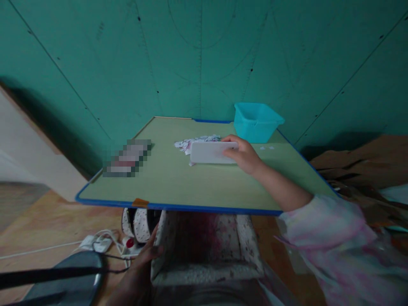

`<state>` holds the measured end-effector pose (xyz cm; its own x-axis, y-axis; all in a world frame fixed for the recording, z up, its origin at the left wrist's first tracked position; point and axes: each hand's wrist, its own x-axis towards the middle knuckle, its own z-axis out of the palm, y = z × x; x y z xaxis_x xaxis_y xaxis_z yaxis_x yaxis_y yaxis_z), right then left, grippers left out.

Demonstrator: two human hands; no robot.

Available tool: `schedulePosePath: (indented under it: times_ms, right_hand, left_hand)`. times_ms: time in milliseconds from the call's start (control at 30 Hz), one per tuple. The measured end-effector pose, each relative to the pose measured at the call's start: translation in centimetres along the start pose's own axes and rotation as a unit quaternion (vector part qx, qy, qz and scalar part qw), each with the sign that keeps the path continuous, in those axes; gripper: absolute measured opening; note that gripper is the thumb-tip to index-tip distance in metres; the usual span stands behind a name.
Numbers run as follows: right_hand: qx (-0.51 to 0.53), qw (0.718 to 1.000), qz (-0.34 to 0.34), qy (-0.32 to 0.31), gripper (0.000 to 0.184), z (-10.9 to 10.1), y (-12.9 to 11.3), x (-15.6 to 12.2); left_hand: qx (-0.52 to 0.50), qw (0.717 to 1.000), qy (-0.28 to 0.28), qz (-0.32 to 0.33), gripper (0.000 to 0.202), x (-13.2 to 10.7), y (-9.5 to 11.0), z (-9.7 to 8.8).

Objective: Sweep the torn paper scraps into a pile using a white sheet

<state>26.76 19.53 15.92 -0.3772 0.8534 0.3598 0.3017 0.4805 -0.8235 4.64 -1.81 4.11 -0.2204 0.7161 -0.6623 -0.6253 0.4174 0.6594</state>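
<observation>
My right hand (244,155) reaches over the table from the right, gripping a white rectangular piece with rounded corners (207,153). Its fingers lie behind the top edge and the thumb presses on the front face. The piece stands on its long edge against a pile of torn paper scraps (204,139), hiding part of it. Below the table's front edge, my left hand (153,250) is closed on the left side of an open, stained, speckled bin (207,274). The bin's mouth sits just under the table edge.
A light-green table (165,182) with blue edging stands against a green wall (200,63). On it are a turquoise basket (255,125), two small scraps (267,148) and a blurred-out flat object (127,159). Cables, a power strip (95,243) and a dark round stool (68,280) are lower left; cardboard (363,161) lies right.
</observation>
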Motion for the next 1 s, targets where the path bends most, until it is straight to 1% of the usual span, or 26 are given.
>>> schedulePosePath:
  times_ms: [100, 233, 333, 433, 533, 633, 767, 833, 867, 933, 1000]
  right_hand:
    - [0.016, 0.999, 0.007, 0.027, 0.022, -0.3, 0.4, 0.1]
    - [-0.01, 1.0, -0.005, 0.004, 0.02, -0.2, 0.6, 0.1]
    - [-0.013, 1.0, 0.001, -0.004, 0.018, -0.4, 0.3, 0.0]
    - [0.013, 1.0, 0.015, 0.017, 0.017, -0.8, -0.1, -0.1]
    - [0.033, 0.999, 0.021, 0.036, 0.016, -1.2, -0.1, 0.0]
    - [0.039, 0.998, 0.033, 0.024, 0.017, -1.2, 0.0, 0.0]
    - [0.052, 0.997, 0.058, -0.026, 0.02, -0.9, 0.1, -0.2]
    - [0.072, 0.994, 0.068, -0.044, 0.021, -0.9, 0.1, -0.4]
    - [0.083, 0.993, 0.068, -0.042, 0.021, -0.9, 0.1, -0.4]
    - [0.097, 0.993, 0.064, -0.021, 0.022, -0.9, 0.1, -0.4]
    - [0.095, 0.994, 0.06, 0.005, 0.02, -0.8, 0.1, -0.4]
  left_hand:
    - [-0.002, 1.0, -0.001, 0.016, 0.072, -0.1, -0.1, 0.1]
    - [0.015, 1.0, -0.003, 0.014, 0.079, 0.3, -0.1, -0.1]
    - [0.021, 0.999, -0.019, 0.017, 0.09, 0.4, -0.1, -0.2]
    - [0.003, 1.0, -0.028, 0.004, 0.098, 0.2, -0.1, -0.1]
    - [-0.035, 0.999, -0.041, -0.005, 0.109, 0.1, -0.1, 0.0]
    - [-0.051, 0.997, -0.054, -0.009, 0.116, 0.6, -0.3, -0.1]
    - [-0.042, 0.998, -0.05, -0.023, 0.127, 2.2, -0.7, -0.9]
    - [-0.045, 0.997, -0.047, -0.032, 0.128, 3.0, -0.7, -1.3]
    - [-0.049, 0.997, -0.044, -0.032, 0.127, 3.3, -0.6, -1.4]
    - [-0.061, 0.997, -0.037, -0.034, 0.124, 3.8, -0.4, -1.4]
    - [-0.073, 0.995, -0.031, -0.061, 0.121, 4.0, -0.1, -1.3]
